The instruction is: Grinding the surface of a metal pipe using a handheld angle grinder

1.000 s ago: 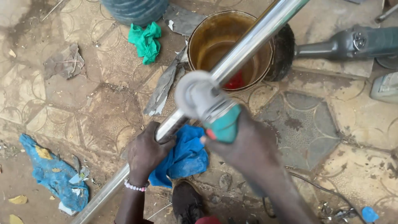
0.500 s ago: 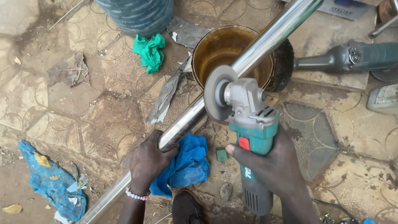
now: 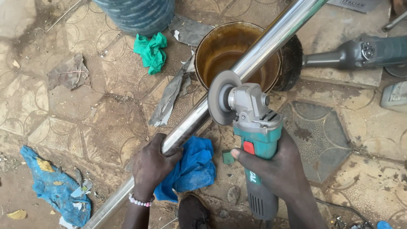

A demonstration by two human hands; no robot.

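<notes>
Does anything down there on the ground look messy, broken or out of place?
Yes, scraps lie loose on the patterned paving: a crumpled green rag, a torn blue sheet and a bent grey metal strip. The rusty bucket looks stained brown inside. The metal pipe and green grinder look intact.

Bare forearms, no sleeves; bead bracelet, white and pink, on left wrist.

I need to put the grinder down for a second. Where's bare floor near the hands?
Bare tiles lie right of the right hand, below the second grinder. Another open patch sits left of the pipe, between the grey scrap and the left hand. It is crowded around the bucket, metal strip and blue cloth.
</notes>
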